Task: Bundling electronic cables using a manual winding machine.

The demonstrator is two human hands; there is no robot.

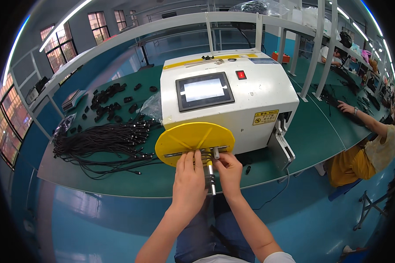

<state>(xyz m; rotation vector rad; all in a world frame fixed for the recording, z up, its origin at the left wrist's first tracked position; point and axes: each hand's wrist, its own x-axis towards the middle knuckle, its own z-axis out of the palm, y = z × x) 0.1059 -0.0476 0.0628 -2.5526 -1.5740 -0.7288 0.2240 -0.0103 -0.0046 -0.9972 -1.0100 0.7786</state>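
A round yellow disc (175,138) with a slotted metal bar stands upright on the front of a white machine (232,116). Loops of black cable (209,156) lie around the pegs in front of it. My left hand (189,177) is at the disc's lower part, fingers together against the cable, thumb hidden. Beside a light grey peg (216,152), my right hand (229,172) is closed, its fingertips pinching at the cable. Between my hands a metal rod (212,182) points toward me, with black rings around it. Exactly how the cable runs between my fingers is partly hidden.
On the green table (118,184), a bundle of black cables (105,140) lies left, below several small black parts (112,103). The machine carries a screen (205,90) and red switch (241,75). A metal bracket (281,147) juts out right. Another person's hand (346,108) works far right.
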